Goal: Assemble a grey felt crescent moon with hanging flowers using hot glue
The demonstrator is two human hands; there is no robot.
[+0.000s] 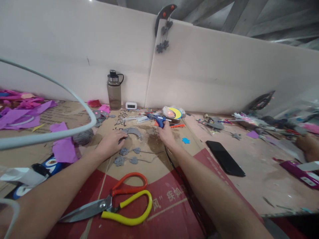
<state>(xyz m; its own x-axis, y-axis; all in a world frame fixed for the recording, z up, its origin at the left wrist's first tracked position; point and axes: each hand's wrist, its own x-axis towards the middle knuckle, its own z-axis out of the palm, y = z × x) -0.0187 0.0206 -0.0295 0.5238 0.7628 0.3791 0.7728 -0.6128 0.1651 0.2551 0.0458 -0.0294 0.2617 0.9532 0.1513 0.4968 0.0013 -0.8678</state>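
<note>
My left hand [111,143] is at the left end of a grey felt crescent [134,132], its fingers closed on that end. My right hand [166,134] grips a blue glue gun [161,121], whose black cord [171,162] runs back toward me. Just below the crescent lie grey felt flowers [119,161] and leaf shapes [134,160] on thin strings. Closer to me, large scissors [103,204] with one red and one yellow handle rest on the cardboard [164,212]. Right of the glue gun is a blue flower cutout [185,140].
A water bottle [114,91] and small white digital display [131,106] stand along the white partition [211,73]. A black phone [225,158] lies right. Purple felt scraps [62,142] and grey yarn [83,136] are left. Another person's hand [309,144] shows far right. A pale tube [62,134] crosses the left.
</note>
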